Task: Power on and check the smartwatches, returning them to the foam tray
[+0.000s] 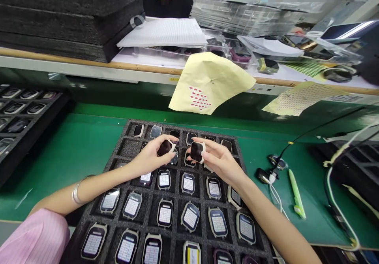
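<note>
My left hand (155, 152) grips a smartwatch without a strap (166, 148), its screen dark, near the back of a black foam tray (126, 148). Beside it, my right hand (217, 157) holds a second strapless smartwatch (196, 152), pale-cased and also dark-screened, between thumb and fingers. Both watches are raised over the tray, a short gap apart. Below them lie several watch bodies in separate compartments; those in the nearer rows, such as one watch (188, 183), have lit screens showing white lists. Most watches in the farthest row are dark. One compartment at the back left holds nothing.
Another foam tray (35, 125) with watches lies at the left. On the right are a green pen (296, 193), a black charger (263, 175) and cables. A shelf (148, 69) behind carries papers, plastic trays and stacked black foam (59, 23). Yellow paper (211, 74) hangs from it. A person sits beyond.
</note>
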Available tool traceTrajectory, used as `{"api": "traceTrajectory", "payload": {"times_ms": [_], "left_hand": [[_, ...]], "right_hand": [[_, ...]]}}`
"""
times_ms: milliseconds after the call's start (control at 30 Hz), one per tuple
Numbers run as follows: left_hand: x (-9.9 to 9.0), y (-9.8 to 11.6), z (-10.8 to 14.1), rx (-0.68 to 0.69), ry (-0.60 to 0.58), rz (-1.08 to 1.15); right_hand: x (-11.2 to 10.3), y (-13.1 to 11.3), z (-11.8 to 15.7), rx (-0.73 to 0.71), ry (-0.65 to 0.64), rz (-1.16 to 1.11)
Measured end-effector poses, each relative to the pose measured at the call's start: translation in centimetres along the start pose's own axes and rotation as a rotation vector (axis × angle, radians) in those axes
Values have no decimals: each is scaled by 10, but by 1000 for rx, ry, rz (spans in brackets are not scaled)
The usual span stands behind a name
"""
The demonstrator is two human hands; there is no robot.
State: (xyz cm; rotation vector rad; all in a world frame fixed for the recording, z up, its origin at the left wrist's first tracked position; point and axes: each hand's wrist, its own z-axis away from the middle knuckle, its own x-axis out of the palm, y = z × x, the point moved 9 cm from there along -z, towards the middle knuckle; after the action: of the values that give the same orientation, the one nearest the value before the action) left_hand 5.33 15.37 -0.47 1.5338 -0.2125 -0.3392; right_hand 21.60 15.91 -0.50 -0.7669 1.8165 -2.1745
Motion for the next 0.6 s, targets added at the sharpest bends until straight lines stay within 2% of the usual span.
{"api": "traceTrajectory", "payload": {"times_ms": [100, 300, 400, 600], "left_hand": [[0, 3, 5, 54, 38, -50], [8, 4, 8, 73, -27, -76], [9, 5, 7, 93, -51, -112], [3, -1, 3, 60, -14, -75]], "right_hand": [[4, -1, 4, -15, -34, -63], [7, 0, 8, -25, -65, -72], [5, 1, 8, -21, -53, -33], [-1, 3, 8, 13, 9, 62]]}}
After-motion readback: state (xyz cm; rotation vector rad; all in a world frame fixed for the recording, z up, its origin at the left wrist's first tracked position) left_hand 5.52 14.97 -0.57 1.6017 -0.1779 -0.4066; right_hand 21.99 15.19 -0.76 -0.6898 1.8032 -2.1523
